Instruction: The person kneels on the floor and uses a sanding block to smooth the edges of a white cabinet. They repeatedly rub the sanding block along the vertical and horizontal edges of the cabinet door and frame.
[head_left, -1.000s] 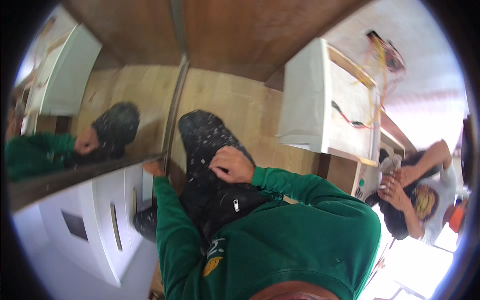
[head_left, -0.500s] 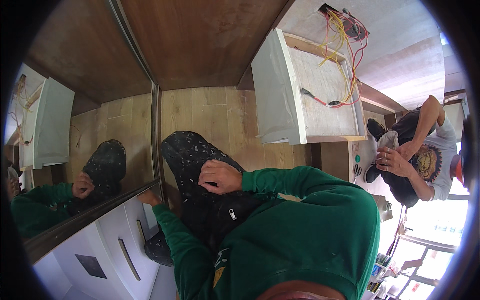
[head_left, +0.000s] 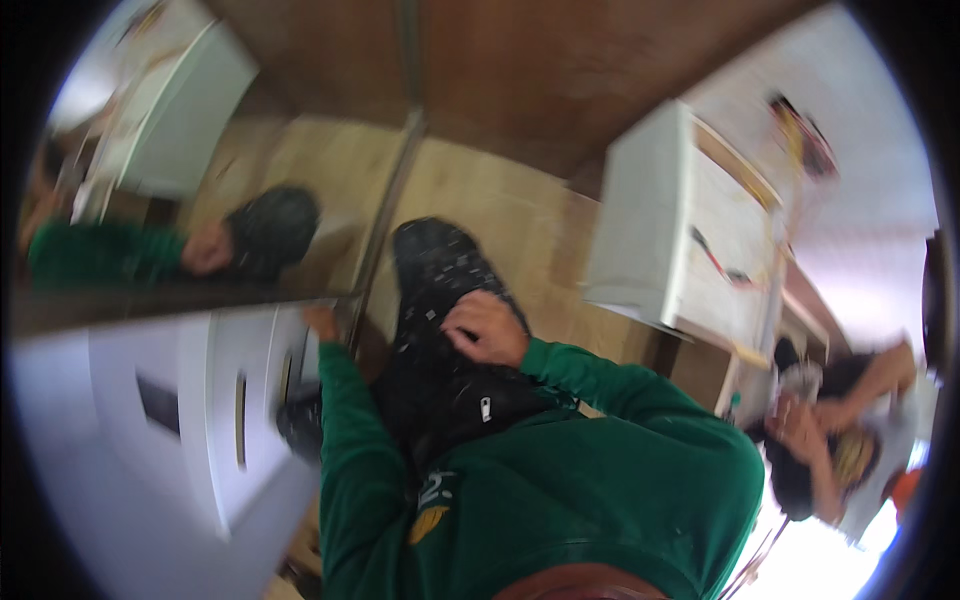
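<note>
My right hand (head_left: 485, 328) rests on my raised knee in speckled dark trousers (head_left: 440, 265). It holds nothing; its fingers lie loosely bent on the cloth. My left hand (head_left: 322, 322) reaches to the dark-framed edge of a mirrored panel (head_left: 330, 240). Its fingers are small, blurred and partly hidden, so their grip does not show. The panel reflects my green sleeve, a hand and a knee. Beside my left arm stands a white drawer unit (head_left: 265, 400) with long dark handles.
A white box-like cabinet (head_left: 640, 220) stands right of my knee, with a loose cable end (head_left: 715, 255) on it. Wires (head_left: 805, 140) hang from the wall behind. Another person (head_left: 850, 440) crouches at the far right. Wood flooring (head_left: 520, 220) lies beyond my knee.
My view has turned and blurred, so the cabinet and the mirrored panel's frame appear tilted and shifted. My right hand stays on the knee and my left hand stays near the panel edge.
</note>
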